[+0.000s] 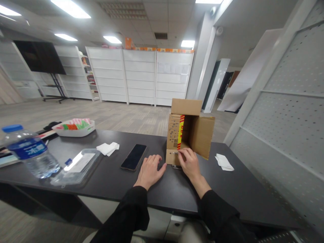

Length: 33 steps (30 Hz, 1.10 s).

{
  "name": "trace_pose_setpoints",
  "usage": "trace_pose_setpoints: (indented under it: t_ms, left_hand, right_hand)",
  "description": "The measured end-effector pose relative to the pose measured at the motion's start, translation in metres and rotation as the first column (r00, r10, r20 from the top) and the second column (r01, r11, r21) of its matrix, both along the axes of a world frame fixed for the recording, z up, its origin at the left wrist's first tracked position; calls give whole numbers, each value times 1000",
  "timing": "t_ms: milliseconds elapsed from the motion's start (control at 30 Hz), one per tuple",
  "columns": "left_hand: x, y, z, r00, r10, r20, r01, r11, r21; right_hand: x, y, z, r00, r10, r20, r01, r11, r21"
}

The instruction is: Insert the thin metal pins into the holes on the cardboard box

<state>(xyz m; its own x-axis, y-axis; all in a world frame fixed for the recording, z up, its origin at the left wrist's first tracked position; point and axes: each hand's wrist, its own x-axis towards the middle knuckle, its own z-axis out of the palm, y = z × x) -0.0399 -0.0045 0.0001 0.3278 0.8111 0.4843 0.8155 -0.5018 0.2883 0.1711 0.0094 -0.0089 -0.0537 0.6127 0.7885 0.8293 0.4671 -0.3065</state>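
Note:
A small cardboard box (pixel 199 135) stands on the black table (pixel 108 179) with its flaps open; a red and yellow strip runs down its left face. My right hand (pixel 189 163) is at the box's front lower flap, fingers pinched on a small metal piece there that I cannot make out clearly. My left hand (pixel 150 170) lies flat on the table just left of the box, fingers stretched out and holding nothing. A black phone (pixel 133 157) lies face up to the left of that hand.
A water bottle (pixel 29 152) and a clear plastic lid (pixel 76 167) sit at the left. Folded white tissues (pixel 108 148) lie behind the phone, more tissues (pixel 224 162) right of the box. A white tray (pixel 74 128) holds colourful items. A perforated white panel (pixel 291 111) rises at the right.

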Motion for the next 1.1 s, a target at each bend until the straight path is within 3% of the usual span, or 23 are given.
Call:
trace_pose_setpoints:
  t_ms: [200,400,733,1100]
  left_hand:
    - [0,-1,-1,1000,2,-1,-2,1000,-6]
    - [-1,0,-2,1000,0,1,0,1000,2]
    - [-1,1,-2,1000,-10,11,10,1000,2]
    - [-1,2,-4,1000,-5,-2,5,1000,5]
  right_hand:
    - [2,-1,-4,986,-116,123,125,990,-63]
    - [2,-6,-3,986,-120,114,133,984,-116]
    - [-4,-21,1,989,60,137,-25,970,-243]
    - [-11,-25,1,965,103,241,-13,938,-347]
